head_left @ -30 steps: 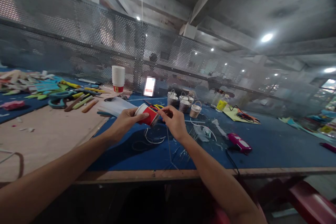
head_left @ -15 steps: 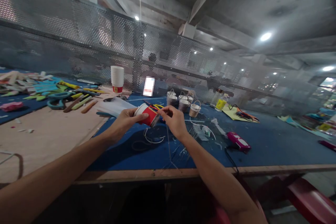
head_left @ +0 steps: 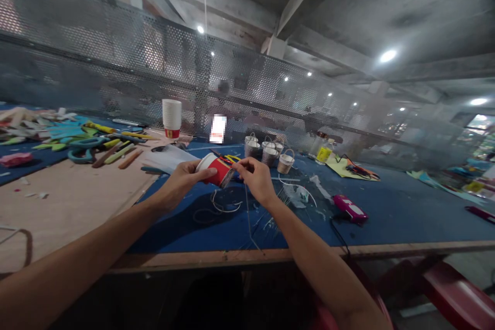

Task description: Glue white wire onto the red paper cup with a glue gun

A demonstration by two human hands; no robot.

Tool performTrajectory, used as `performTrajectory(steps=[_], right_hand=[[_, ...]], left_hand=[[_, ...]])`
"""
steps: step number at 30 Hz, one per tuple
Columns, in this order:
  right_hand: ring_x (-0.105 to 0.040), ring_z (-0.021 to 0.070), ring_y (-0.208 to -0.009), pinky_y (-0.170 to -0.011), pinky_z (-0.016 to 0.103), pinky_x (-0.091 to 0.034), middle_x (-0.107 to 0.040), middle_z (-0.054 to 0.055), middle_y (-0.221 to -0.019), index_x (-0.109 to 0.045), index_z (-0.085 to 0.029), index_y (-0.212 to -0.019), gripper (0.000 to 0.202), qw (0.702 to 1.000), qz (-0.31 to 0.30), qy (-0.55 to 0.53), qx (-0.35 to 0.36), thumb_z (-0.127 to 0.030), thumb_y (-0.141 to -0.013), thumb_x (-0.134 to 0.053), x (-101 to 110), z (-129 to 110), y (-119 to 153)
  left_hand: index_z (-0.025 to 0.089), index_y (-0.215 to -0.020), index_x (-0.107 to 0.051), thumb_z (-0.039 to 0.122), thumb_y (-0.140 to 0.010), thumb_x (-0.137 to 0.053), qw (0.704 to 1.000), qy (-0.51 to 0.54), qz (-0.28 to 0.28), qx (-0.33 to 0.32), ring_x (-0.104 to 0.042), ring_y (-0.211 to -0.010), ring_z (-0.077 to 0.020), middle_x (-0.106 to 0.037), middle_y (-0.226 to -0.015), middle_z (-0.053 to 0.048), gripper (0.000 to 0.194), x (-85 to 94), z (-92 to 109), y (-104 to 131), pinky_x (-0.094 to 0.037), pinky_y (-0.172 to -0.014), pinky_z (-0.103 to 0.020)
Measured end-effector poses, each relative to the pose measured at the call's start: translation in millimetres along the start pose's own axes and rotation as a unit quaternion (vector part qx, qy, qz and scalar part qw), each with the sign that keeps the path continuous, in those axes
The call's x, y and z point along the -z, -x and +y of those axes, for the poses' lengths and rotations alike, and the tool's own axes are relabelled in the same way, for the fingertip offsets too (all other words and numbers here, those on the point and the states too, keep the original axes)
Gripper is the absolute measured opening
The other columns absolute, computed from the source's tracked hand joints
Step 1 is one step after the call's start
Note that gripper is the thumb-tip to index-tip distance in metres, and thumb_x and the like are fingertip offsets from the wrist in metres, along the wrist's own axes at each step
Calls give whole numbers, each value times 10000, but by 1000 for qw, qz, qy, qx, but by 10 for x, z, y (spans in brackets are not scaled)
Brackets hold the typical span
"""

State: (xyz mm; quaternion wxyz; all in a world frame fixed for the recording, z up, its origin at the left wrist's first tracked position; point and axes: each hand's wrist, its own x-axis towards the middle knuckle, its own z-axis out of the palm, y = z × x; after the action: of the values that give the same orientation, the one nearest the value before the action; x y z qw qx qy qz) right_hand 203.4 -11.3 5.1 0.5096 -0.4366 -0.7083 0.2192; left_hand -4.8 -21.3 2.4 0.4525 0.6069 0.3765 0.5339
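Observation:
A red and white paper cup [head_left: 219, 170] is tilted on its side above the blue table cover, gripped by my left hand [head_left: 185, 176] near its white end. My right hand [head_left: 253, 178] is closed in a pinch at the cup's other end; a thin strand hangs below its fingers, but what the fingertips hold is too small to tell. Behind the hands lie yellow-handled pliers [head_left: 232, 158]. White cord [head_left: 226, 210] lies in loops beneath the cup. Several small handled buckets [head_left: 285, 162] stand just beyond my right hand.
Stacked paper cups [head_left: 171, 116] stand at the back left, near blue-handled scissors [head_left: 83, 150] and several markers. A magenta device [head_left: 350, 209] with a black cable lies to the right. Beyond it are a yellow-labelled bottle [head_left: 325, 151] and yellow paper [head_left: 348, 169]. Perforated metal panels run behind the table.
The view has shifted slightly. Both hands keep nearly the same hold and position at the cup, with no other clear movement.

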Motion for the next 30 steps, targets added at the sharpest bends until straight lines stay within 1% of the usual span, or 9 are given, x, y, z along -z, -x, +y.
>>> performTrajectory(steps=[6, 13, 16, 20, 26, 28, 30], right_hand=[[-601, 124, -575, -572, 216, -462, -636, -18, -634, -686, -193, -880, 293, 1000, -6, 1, -4, -479, -861, -629, 13, -14, -5], [-541, 100, -513, -536, 207, -433, -610, -29, -597, -683, -182, -857, 301, 999, -27, -16, -9, -480, -858, -638, 14, 11, -22], [-525, 92, -500, -523, 204, -425, -607, -29, -594, -685, -178, -849, 305, 999, -30, -29, -15, -481, -850, -645, 16, 21, -27], [-509, 87, -493, -508, 201, -418, -599, -29, -589, -685, -170, -848, 320, 997, -42, -49, -38, -489, -832, -662, 19, 35, -39], [-486, 74, -479, -484, 193, -393, -592, -37, -579, -676, -163, -840, 329, 991, -68, -85, -72, -489, -800, -691, 21, 66, -74], [-482, 71, -477, -486, 194, -390, -586, -42, -574, -674, -162, -832, 330, 989, -75, -100, -83, -488, -791, -700, 14, 70, -81], [-488, 73, -486, -494, 197, -393, -582, -45, -573, -673, -161, -827, 332, 986, -79, -118, -89, -488, -779, -714, -5, 80, -84]], left_hand=[[199, -691, -703, 358, -699, -762, 1000, 8, 0, 8, -545, -589, -181, -659, -639, -25, 169, -3, -9, 1, -385, -540, -284], [201, -680, -714, 353, -708, -774, 1000, 13, -11, -7, -536, -584, -164, -650, -621, -5, 165, 0, -6, 2, -394, -559, -274], [196, -714, -717, 369, -708, -773, 1000, 11, -15, -3, -553, -600, -170, -664, -643, -9, 182, 8, -22, -5, -401, -561, -273], [174, -785, -723, 388, -718, -760, 1000, 6, -29, -5, -581, -651, -188, -686, -699, -23, 227, 26, -33, -6, -431, -607, -284], [193, -702, -696, 365, -721, -774, 999, 8, -31, -10, -503, -589, -139, -608, -621, 25, 190, 46, -68, -18, -373, -573, -256], [200, -698, -698, 378, -736, -769, 999, 16, -34, -3, -500, -585, -140, -601, -615, 25, 195, 43, -71, -19, -370, -572, -253], [209, -712, -717, 403, -744, -763, 999, 22, -30, 7, -522, -593, -154, -626, -628, 16, 202, 33, -58, -14, -382, -576, -257]])
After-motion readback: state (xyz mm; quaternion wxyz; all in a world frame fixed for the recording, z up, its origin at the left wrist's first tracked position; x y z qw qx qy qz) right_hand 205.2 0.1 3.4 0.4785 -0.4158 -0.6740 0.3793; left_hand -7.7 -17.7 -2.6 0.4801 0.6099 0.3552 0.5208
